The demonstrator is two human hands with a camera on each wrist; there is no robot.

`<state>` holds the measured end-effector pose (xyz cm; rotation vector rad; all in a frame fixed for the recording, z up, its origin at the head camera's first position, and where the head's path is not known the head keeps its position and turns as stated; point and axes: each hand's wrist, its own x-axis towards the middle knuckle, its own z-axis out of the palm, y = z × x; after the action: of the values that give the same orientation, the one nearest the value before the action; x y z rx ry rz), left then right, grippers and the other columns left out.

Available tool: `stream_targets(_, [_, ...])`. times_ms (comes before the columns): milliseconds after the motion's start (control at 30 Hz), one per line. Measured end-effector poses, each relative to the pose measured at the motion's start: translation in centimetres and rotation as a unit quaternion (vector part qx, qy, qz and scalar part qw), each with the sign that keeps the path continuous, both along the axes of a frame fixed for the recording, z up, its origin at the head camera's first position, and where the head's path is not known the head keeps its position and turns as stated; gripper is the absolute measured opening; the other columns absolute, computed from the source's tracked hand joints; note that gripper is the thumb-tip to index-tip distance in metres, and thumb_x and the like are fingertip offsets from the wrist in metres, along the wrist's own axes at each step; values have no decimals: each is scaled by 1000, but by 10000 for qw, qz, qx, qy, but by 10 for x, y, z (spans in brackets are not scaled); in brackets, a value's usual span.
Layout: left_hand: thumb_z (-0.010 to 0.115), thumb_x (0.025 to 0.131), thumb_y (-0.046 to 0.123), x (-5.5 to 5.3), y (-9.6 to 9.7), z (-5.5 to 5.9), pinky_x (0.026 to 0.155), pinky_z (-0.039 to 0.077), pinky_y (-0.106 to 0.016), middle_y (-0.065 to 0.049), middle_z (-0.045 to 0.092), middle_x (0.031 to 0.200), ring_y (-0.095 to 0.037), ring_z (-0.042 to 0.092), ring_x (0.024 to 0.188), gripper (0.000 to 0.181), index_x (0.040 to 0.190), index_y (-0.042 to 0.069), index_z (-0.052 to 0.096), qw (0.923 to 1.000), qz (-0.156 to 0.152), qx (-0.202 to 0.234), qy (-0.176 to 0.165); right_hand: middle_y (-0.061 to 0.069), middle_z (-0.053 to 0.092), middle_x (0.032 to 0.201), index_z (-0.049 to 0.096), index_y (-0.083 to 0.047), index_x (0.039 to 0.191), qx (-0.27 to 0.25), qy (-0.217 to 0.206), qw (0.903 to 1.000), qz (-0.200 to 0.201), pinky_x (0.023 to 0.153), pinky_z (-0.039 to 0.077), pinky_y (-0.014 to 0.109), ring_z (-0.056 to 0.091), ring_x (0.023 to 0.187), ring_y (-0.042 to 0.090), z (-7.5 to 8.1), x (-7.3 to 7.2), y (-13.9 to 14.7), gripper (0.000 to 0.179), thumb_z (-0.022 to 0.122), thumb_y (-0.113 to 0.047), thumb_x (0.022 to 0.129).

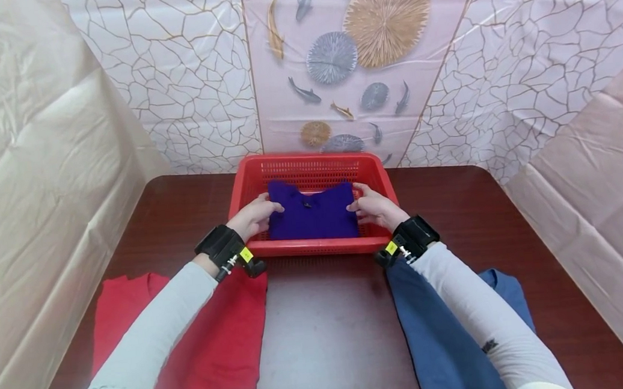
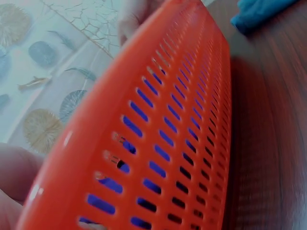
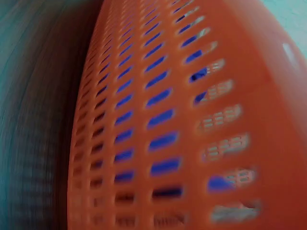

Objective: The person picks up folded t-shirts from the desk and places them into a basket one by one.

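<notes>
A folded purple shirt [image 1: 313, 218] with its neckline at the far side sits within the red plastic basket [image 1: 317, 246]. My left hand [image 1: 256, 216] pinches the shirt's left edge, thumb over the cloth. Opposite it, my right hand [image 1: 377, 207] pinches the right edge the same way. Both hands reach in over the basket's side rims. In the left wrist view, purple cloth shows through the slots of the basket wall [image 2: 156, 153], and part of the left hand [image 2: 19, 177] appears beyond the rim. The right wrist view shows mostly the slotted wall [image 3: 184, 124], somewhat blurred.
A folded red shirt [image 1: 213, 346] lies on the brown table [image 1: 327, 338] at the left, under my left forearm. On the right a folded blue shirt [image 1: 435, 336] lies partly beneath my right forearm. A patterned sheet [image 1: 333, 114] hangs behind the basket.
</notes>
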<state>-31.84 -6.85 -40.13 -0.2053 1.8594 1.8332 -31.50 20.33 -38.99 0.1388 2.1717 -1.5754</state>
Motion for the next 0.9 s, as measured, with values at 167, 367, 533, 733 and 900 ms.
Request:
stream_targets(167, [50, 90, 13, 7, -2, 5, 111, 25, -49, -18, 22, 152, -31, 22, 135, 66, 147, 5, 19, 9530, -1141, -2117, 1844, 20, 35, 145, 32, -12, 144, 1743, 1701, 9642, 1047, 106, 31, 54, 35, 127, 31, -3, 2, 3, 61, 56, -8, 89])
stream_targets(367, [50, 92, 17, 10, 1, 5, 109, 30, -49, -19, 43, 141, -30, 34, 130, 41, 134, 15, 51, 7644, -3454, -4335, 3294, 22, 30, 148, 48, -19, 137, 3101, 2463, 8440, 3617, 108, 23, 61, 18, 135, 39, -6, 10, 1, 48, 58, -20, 89])
stream_targets(533, [48, 94, 21, 13, 4, 2, 110, 28, -48, -17, 41, 143, -30, 32, 131, 43, 136, 22, 48, 7234, -4223, -4683, 2811, 21, 22, 151, 46, -24, 137, 3452, 1635, 8379, 3899, 108, 25, 59, 18, 135, 40, -4, 19, -3, 46, 53, -22, 92])
stream_targets(733, [49, 93, 22, 11, 4, 4, 105, 36, -46, -13, 53, 134, -26, 43, 124, 37, 129, 21, 57, 7265, -3976, -4695, 3061, 19, 39, 144, 54, -21, 132, 3417, 1995, 8463, 3567, 105, 32, 56, 33, 131, 34, -7, 17, -3, 42, 57, -22, 89])
stream_targets(900, [53, 92, 23, 18, 5, 14, 73, 50, -36, -6, 69, 108, -15, 59, 87, 25, 111, 17, 68, 7644, -2702, -4525, 3713, 8, 66, 115, 65, -17, 116, 3151, 2974, 8729, 2244, 84, 50, 43, 59, 100, 19, -3, 23, -9, 29, 61, -24, 88])
